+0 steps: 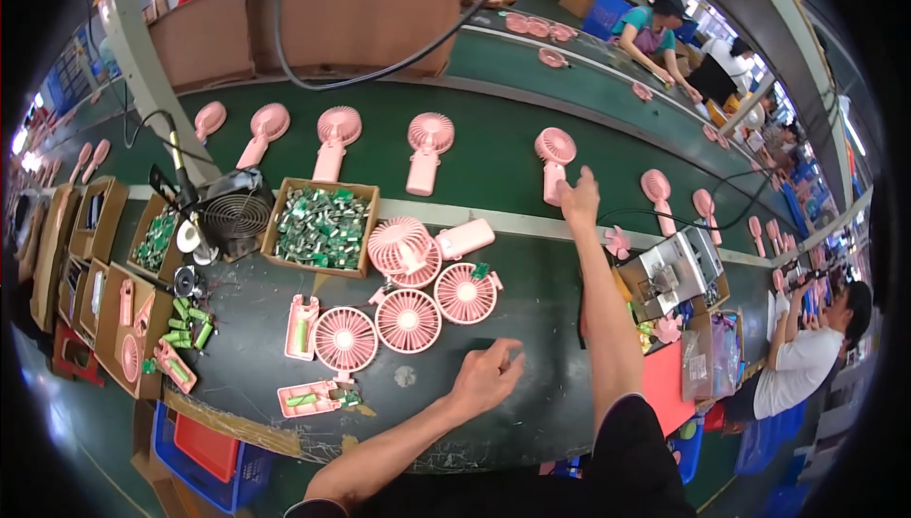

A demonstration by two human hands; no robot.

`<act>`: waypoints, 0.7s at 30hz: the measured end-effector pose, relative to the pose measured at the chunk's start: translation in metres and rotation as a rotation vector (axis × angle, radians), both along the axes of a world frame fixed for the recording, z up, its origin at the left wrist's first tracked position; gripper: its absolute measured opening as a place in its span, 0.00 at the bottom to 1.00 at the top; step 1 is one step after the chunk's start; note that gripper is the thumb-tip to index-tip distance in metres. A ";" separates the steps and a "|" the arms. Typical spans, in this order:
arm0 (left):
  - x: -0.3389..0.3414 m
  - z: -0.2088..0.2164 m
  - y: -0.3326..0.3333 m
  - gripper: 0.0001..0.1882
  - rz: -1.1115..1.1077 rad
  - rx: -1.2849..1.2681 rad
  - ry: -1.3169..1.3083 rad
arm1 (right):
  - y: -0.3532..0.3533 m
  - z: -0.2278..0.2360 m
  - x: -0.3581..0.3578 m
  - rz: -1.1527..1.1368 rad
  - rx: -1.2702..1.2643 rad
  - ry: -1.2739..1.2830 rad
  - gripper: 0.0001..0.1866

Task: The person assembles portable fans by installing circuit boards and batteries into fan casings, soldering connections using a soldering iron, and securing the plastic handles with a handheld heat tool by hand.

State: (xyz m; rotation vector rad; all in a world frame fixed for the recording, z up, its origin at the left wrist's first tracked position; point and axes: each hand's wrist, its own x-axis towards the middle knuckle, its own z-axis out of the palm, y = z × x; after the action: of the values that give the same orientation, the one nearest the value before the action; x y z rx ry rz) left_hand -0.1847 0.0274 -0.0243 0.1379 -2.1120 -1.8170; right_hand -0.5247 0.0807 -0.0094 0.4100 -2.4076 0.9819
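My right hand (580,199) is stretched out over the conveyor's near edge, fingers apart, beside the handle of a pink handheld fan (554,150). The thumb side overlaps the handle's edge; whether it touches cannot be told. Low over the bench, my left hand (487,376) has loosely bent fingers, slightly apart, with nothing seen in them. Left of it lie round pink fan heads (408,320), one with a small green circuit board (480,271) at its rim. Two opened pink handle shells (302,326) hold green batteries; the nearer shell (308,399) has a board beside it.
More pink fans (430,143) lie along the green conveyor (380,176). On the left stand a carton of circuit boards (323,229), a black fume fan (237,215) and loose green batteries (190,325). A metal device (664,276) stands right. Co-workers sit at the far line (655,34).
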 end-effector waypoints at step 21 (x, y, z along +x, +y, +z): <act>0.003 0.003 -0.005 0.11 -0.017 -0.092 0.035 | -0.075 0.091 0.167 0.959 0.972 0.007 0.23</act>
State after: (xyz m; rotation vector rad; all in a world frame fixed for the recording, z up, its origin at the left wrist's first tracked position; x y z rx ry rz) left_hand -0.1814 0.0222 -0.0211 0.0654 -2.1741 -1.7151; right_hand -0.3581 0.0053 0.0818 1.9963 -2.5010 -0.0209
